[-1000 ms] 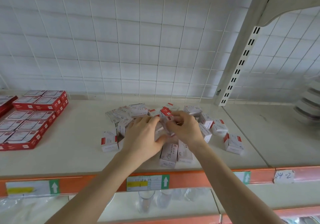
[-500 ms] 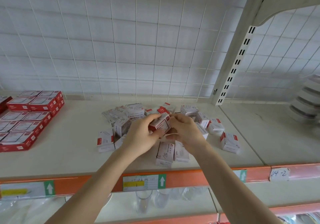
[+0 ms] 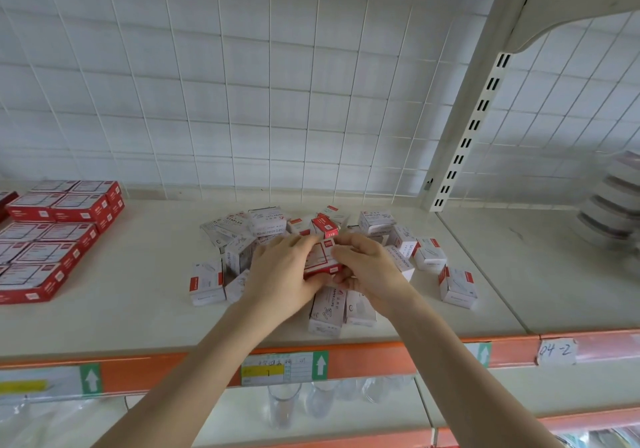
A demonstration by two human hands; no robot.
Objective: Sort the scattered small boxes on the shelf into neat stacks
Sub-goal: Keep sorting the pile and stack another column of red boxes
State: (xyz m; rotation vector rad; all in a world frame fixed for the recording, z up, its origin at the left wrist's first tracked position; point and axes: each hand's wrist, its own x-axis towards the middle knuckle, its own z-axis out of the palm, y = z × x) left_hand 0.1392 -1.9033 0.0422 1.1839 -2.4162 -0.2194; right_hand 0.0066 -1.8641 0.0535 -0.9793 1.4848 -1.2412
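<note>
Several small white-and-red boxes lie scattered in a heap on the cream shelf (image 3: 138, 309). Both hands meet over the middle of the heap. My left hand (image 3: 280, 271) and my right hand (image 3: 369, 267) together grip one small box with a red edge (image 3: 322, 257), lifted a little above the pile, fingers curled round its ends. Loose boxes lie around: one at the left (image 3: 207, 283), two in front (image 3: 329, 311), one at the far right (image 3: 458, 286). Boxes under the hands are hidden.
Flat red boxes in neat rows (image 3: 45, 240) fill the shelf's left end. A white wire grid (image 3: 277, 101) backs the shelf, and a slotted upright (image 3: 464, 143) divides it from the right bay, where stacked containers (image 3: 613, 205) stand. Orange rail (image 3: 363, 354) edges the front; glasses (image 3: 284, 406) stand below.
Both hands picked a small box out of the heap and lifted it; it now sits held between them, turned flatter than half a second ago.
</note>
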